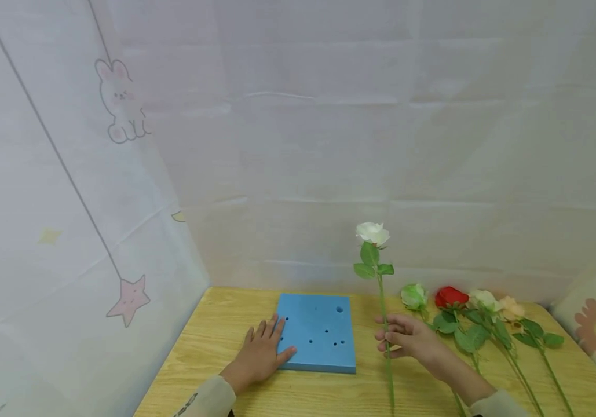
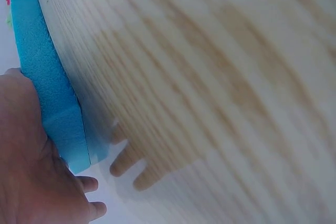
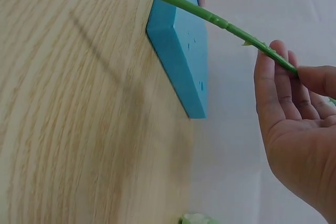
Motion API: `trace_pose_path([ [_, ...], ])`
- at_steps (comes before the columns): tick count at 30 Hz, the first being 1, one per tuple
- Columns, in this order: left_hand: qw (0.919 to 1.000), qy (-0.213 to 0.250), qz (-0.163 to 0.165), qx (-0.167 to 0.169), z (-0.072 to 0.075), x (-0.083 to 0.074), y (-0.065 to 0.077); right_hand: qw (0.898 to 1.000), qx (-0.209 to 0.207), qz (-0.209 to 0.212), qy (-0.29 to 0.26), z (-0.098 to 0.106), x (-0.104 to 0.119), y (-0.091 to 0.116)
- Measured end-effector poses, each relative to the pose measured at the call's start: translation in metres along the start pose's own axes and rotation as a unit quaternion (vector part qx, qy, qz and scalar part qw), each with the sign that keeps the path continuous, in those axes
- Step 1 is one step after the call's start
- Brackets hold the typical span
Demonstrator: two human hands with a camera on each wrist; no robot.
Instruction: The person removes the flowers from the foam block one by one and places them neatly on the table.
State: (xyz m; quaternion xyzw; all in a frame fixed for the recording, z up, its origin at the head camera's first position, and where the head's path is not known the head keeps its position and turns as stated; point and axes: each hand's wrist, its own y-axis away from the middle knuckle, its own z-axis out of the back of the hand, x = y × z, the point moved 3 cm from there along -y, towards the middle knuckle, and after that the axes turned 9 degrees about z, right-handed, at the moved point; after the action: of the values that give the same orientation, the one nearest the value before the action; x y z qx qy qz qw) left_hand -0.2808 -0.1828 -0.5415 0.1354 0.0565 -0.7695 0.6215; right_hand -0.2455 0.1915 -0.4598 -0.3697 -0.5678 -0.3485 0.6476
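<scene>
A white rose [image 1: 373, 233] stands nearly upright in my right hand [image 1: 407, 339], its green stem [image 3: 226, 23] pinched between thumb and fingers. In the right wrist view the stem's cut lower end hangs free above the table, apart from the block. My left hand [image 1: 260, 351] lies with spread fingers on the left edge of a flat blue foam block [image 1: 315, 359]. Several round holes of different sizes dot the block's top. In the left wrist view the left hand [image 2: 37, 156] rests against the block's side [image 2: 50, 77].
Several roses lie on the right of the wooden table [image 1: 198, 347]: a pale green one [image 1: 414, 296], a red one [image 1: 451, 297], a cream one [image 1: 483, 300] and a peach one [image 1: 511, 308]. A white cloth backdrop [image 1: 298, 174] hangs behind and at the sides.
</scene>
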Motion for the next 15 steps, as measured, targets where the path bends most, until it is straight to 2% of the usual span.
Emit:
trace_pose_path([
  [15,1.0,0.002,-0.004,0.005,0.0,0.002,-0.001,1.0,-0.002,-0.024,0.011,0.016,-0.01,0.022],
])
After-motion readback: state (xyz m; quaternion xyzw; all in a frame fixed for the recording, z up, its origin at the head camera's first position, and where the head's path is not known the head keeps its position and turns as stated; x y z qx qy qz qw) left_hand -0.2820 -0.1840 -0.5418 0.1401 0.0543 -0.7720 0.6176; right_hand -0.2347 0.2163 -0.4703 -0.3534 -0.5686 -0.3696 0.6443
